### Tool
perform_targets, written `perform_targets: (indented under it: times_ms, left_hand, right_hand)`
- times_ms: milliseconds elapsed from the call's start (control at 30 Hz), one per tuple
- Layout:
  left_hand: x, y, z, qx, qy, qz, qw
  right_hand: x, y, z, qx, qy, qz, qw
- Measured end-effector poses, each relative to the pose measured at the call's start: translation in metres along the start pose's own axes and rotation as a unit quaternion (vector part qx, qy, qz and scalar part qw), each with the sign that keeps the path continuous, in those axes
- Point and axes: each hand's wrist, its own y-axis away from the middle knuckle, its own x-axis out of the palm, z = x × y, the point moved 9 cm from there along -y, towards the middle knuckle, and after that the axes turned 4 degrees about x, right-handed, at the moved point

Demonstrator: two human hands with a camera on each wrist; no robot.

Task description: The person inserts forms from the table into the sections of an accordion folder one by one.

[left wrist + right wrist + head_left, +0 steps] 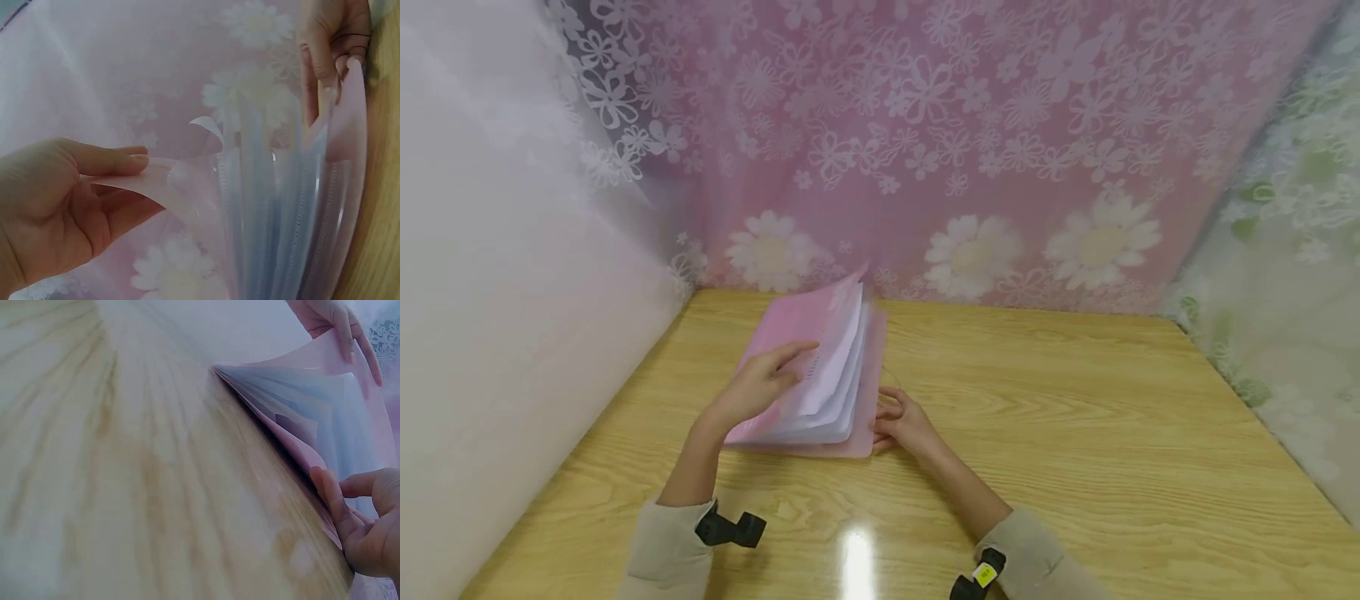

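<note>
- Worktop (1075, 433): pale wood-grain surface under both my hands, bounded beyond my fingers by a pink flowered curtain (970, 150) and a white drape (490, 292) outward of my left hand.
- Pink folder (820, 375): a clear-pocket display book lying on the worktop between my two hands, its back cover flat on the wood, its front cover lifted and its transparent sleeves (275, 212) fanned apart. The left wrist view shows the sleeves standing in a loose sheaf just past my fingertips.
- Left hand (760, 387): resting on the raised front cover, thumb and fingers (115, 161) pinching the edge of that pink cover; the fingers lie close together and nearly straight along the sheet.
- Right hand (904, 421): at the folder's near right corner, fingers (331, 494) curled against the edge of the back cover, touching it where it meets the worktop; I judge they steady it, though a full clamp cannot be told.
- Progress, as judged: the folder is already opened and partly leafed; the sleeves are not yet laid flat to either side, and no particular pocket has been settled on.
- Wrist cameras (733, 527): black units strapped at my beige cuffs, behind the fingers.
</note>
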Motion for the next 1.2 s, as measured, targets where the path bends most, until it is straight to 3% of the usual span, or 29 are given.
perform_targets:
  times_ms: [133, 233, 433, 633, 867, 933, 1033, 1200]
  left_hand:
    - [0.006, 0.004, 0.008, -0.003, 0.021, -0.025, 0.9995]
    - [0.009, 0.007, 0.012, 0.01, 0.009, -0.051, 0.9986]
    - [0.016, 0.013, 0.014, 0.085, -0.057, -0.12, 0.9875]
    - [0.032, 0.014, 0.013, 0.177, -0.105, -0.147, 0.9676]
    - [0.057, 0.026, 0.014, 0.278, -0.166, -0.188, 0.9273]
    - [0.062, 0.029, 0.015, 0.291, -0.169, -0.195, 0.9214]
    - [0.066, 0.029, 0.016, 0.288, -0.165, -0.195, 0.923]
    - [0.075, 0.02, 0.019, 0.271, -0.163, -0.162, 0.9349]
  right_hand:
    - [0.002, 0.0, -0.004, -0.002, 0.009, 0.0, 1.0]
    - [0.005, -0.001, -0.005, -0.001, 0.018, 0.006, 1.0]
    - [0.012, 0.003, 0.004, 0.0, 0.025, 0.017, 1.0]
    - [0.014, 0.007, 0.012, -0.004, 0.039, 0.019, 0.999]
    - [0.009, -0.001, -0.004, -0.004, 0.03, 0.026, 0.999]
    - [0.009, -0.002, -0.007, -0.003, 0.033, 0.025, 0.999]
    - [0.006, -0.001, -0.008, -0.003, 0.033, 0.019, 0.999]
    - [0.0, 0.0, -0.004, -0.008, 0.034, 0.016, 0.999]
